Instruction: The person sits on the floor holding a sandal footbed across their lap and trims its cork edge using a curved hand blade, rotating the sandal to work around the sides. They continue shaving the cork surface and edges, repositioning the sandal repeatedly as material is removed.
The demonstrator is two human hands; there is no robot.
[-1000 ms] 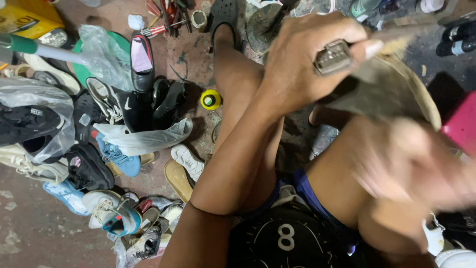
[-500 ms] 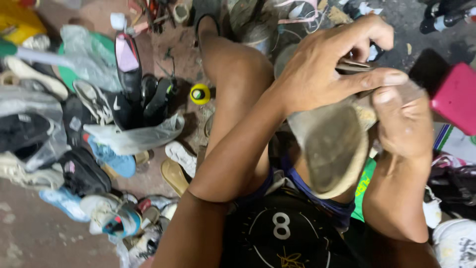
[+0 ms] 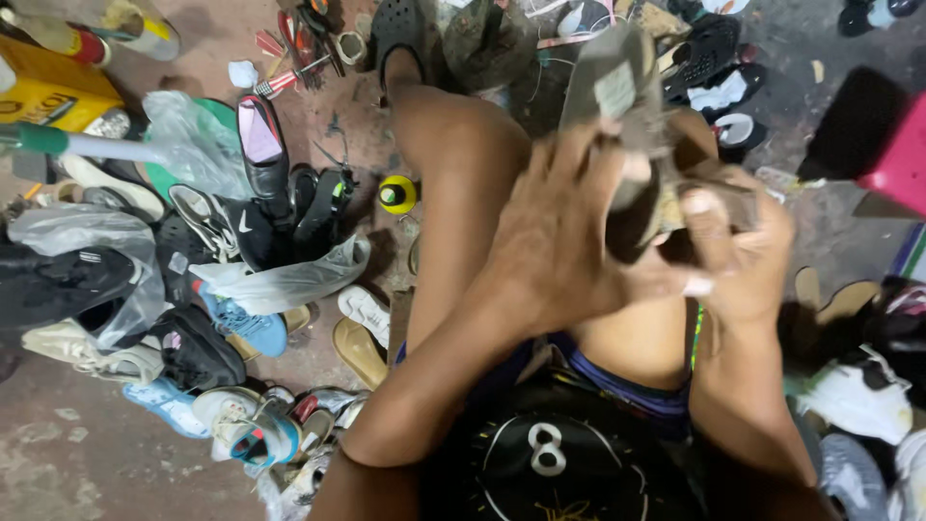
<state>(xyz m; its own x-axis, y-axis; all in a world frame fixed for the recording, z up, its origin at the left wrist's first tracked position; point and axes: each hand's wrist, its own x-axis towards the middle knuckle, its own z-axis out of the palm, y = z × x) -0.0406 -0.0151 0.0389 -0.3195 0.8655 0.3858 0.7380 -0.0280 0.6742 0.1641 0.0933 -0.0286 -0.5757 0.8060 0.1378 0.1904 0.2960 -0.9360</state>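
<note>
Both of my hands grip a worn grey-brown shoe [image 3: 617, 87] held above my bare knees. My left hand [image 3: 564, 236] wraps over its middle, fingers curled round the upper. My right hand [image 3: 743, 246] clasps the lower end from the right, thumb pressed against the sole. The shoe stands roughly upright with its toe pointing away from me. Its lower part is hidden behind my fingers and blurred by motion.
A heap of shoes [image 3: 203, 318] and plastic bags [image 3: 280, 280] covers the floor at left. A yellow-capped bottle [image 3: 396, 194] stands by my left leg. Tools [image 3: 299, 43] lie at the top. A pink stool [image 3: 902, 159] and more shoes [image 3: 858, 396] are at right.
The shoe has been turned from sole-facing-me to upright, toe up. My left hand slid down over its middle, and the metal tool it held a second ago is out of sight.
</note>
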